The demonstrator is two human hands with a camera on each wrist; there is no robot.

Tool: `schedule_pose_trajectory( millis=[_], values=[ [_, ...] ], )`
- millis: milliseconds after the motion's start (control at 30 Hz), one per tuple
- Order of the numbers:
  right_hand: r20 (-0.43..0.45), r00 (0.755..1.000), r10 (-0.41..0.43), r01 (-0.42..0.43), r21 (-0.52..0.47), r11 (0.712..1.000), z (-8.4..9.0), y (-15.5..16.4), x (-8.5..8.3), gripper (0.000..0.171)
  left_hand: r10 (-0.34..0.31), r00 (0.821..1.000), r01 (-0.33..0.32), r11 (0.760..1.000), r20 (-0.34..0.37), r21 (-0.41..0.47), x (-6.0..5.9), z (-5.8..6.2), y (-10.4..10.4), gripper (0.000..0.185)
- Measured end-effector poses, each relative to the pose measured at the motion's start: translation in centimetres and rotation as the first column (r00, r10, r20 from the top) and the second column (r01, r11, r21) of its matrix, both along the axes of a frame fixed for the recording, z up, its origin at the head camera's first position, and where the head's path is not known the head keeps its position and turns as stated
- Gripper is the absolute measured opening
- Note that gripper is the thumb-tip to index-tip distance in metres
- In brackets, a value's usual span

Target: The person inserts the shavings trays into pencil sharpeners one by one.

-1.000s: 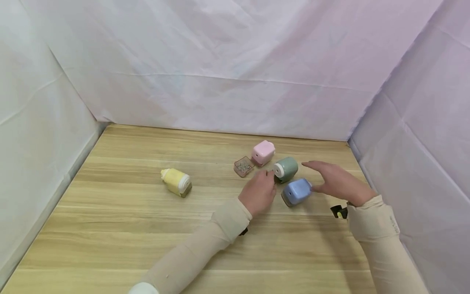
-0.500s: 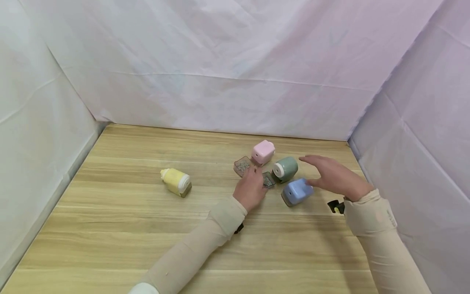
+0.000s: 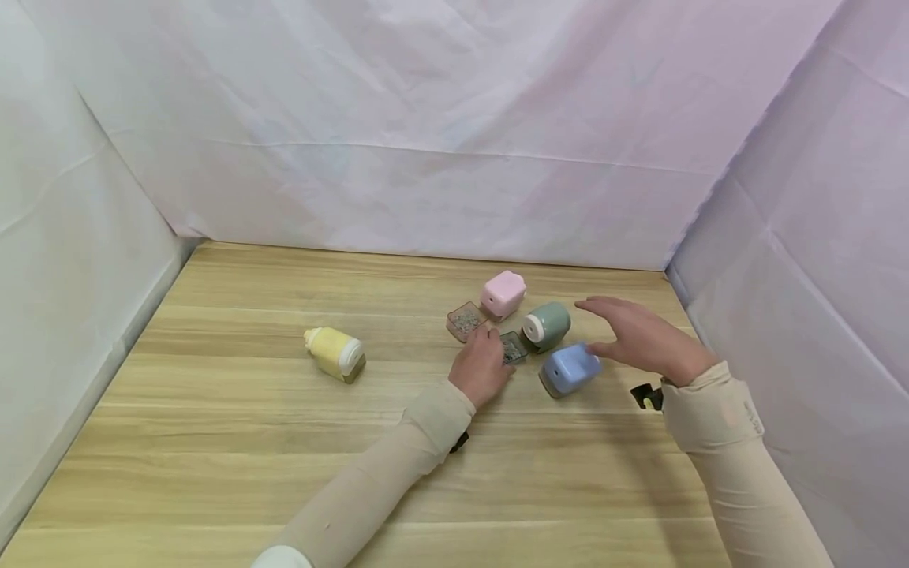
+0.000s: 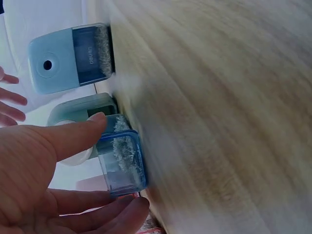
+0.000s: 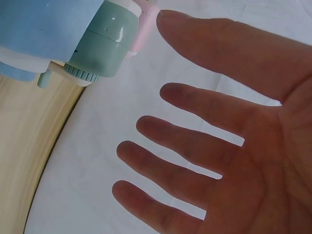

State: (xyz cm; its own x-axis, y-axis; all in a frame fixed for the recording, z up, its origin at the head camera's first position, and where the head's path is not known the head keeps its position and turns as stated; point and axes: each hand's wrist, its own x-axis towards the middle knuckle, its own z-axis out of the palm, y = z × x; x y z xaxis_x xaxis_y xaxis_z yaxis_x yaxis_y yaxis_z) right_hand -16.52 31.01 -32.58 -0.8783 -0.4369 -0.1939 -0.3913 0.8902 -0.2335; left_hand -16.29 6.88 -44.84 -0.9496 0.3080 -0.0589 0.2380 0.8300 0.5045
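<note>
My left hand point(image 3: 497, 352) pinches a small clear tray of pencil shavings point(image 3: 513, 347) between thumb and fingers, low over the wooden table point(image 3: 234, 442). In the left wrist view the tray point(image 4: 122, 151) sits just in front of the green sharpener point(image 4: 80, 109), with the blue sharpener point(image 4: 68, 58) beyond. My right hand point(image 3: 589, 327) hovers open, fingers spread, beside the green sharpener point(image 3: 548, 325) and over the blue sharpener point(image 3: 568, 369), holding nothing. The right wrist view shows its spread fingers point(image 5: 195, 141) near the green sharpener point(image 5: 105, 41).
A pink sharpener point(image 3: 503, 294) lies behind the group with a second clear shavings tray point(image 3: 465, 321) next to it. A yellow sharpener point(image 3: 335, 353) lies alone to the left. White cloth walls point(image 3: 440, 158) close in the table on three sides.
My left hand has drawn the clear tray out from the green sharpener and moved it left. The right hand has lifted slightly off the blue sharpener.
</note>
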Motion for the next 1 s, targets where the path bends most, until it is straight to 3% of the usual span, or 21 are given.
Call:
schedule_pose_trajectory(
  millis=[367, 733, 1000],
  values=[
    [0.005, 1.000, -0.010, 0.010, 0.030, 0.999, 0.5, 0.0, -0.7, 0.071, -0.002, 0.999, 0.002, 1.000, -0.042, -0.003, -0.3, -1.0, -0.1, 0.045],
    [0.016, 1.000, -0.001, 0.001, 0.029, 1.000, 0.4, -0.9, -2.5, 0.070, 0.014, 0.998, -0.010, 0.999, -0.064, 0.053, -0.1, -1.2, -0.3, 0.045],
    [0.007, 0.999, 0.051, -0.051, 0.034, 0.998, -0.4, -1.6, -4.5, 0.070, 0.002, 0.996, 0.001, 1.000, -0.093, 0.026, -0.1, -1.1, -0.5, 0.045]
  ],
)
